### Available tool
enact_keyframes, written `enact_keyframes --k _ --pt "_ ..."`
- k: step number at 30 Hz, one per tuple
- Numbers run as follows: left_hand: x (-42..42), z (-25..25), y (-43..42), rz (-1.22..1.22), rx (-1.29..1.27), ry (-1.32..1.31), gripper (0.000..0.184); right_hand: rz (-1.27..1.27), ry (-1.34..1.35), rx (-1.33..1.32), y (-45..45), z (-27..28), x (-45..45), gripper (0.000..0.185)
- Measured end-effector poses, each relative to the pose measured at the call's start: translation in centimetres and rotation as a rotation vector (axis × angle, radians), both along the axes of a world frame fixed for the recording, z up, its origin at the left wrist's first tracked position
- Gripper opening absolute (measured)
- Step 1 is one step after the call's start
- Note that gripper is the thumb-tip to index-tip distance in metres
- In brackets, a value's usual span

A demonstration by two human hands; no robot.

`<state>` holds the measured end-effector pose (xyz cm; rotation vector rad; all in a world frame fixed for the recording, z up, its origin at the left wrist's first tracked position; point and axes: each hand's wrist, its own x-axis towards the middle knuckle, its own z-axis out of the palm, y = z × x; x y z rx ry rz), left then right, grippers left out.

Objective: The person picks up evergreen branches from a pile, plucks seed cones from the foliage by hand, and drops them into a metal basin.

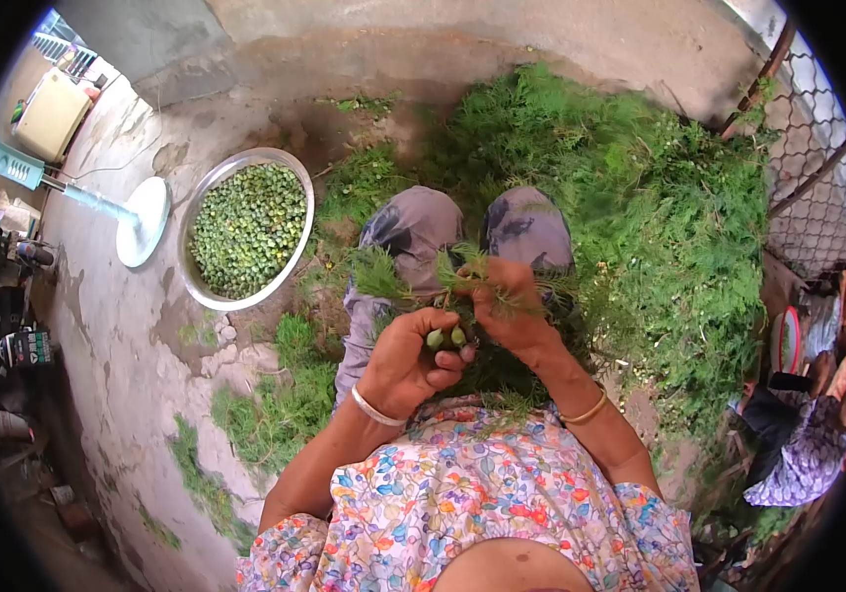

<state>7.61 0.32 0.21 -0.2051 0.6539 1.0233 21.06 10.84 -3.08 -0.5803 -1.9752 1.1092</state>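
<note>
My left hand [409, 363] is curled closed around a few small green fruits [446, 337], which show between thumb and fingers. Just to its right, my right hand [510, 308] pinches a feathery green sprig [462, 274] above those fruits. Fine leaves spread out on both sides of the two hands, which nearly touch in front of my knees. A wide metal basin [308, 237] on the ground to the left holds many small green fruits [250, 232] of similar look.
Cut feathery greenery [679, 227] is heaped ahead and to the right, with smaller clumps [275, 419] at left. A standing fan [144, 221] is beyond the basin. Wire mesh [812, 158] and patterned cloth [812, 449] are at right; a concrete wall [373, 44] stands ahead.
</note>
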Motion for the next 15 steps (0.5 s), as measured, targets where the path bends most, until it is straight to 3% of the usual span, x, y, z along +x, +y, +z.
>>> enact_keyframes --k 6,8,10,15 --pt "0.5 -0.7 -0.8 0.105 -0.08 -0.07 0.017 -0.017 -0.079 0.035 -0.3 -0.4 -0.1 0.009" --pt "1.0 -0.6 -0.6 0.148 -0.107 -0.071 0.017 -0.029 -0.147 0.064 -0.5 0.2 0.3 0.009" --pt "1.3 -0.3 -0.6 0.167 -0.103 0.187 0.017 -0.035 -0.213 0.093 -0.5 -0.1 0.1 0.009" --pt "-0.1 -1.8 -1.6 0.041 -0.061 0.038 0.015 0.002 -0.246 0.081 -0.7 -1.2 -0.2 0.012"
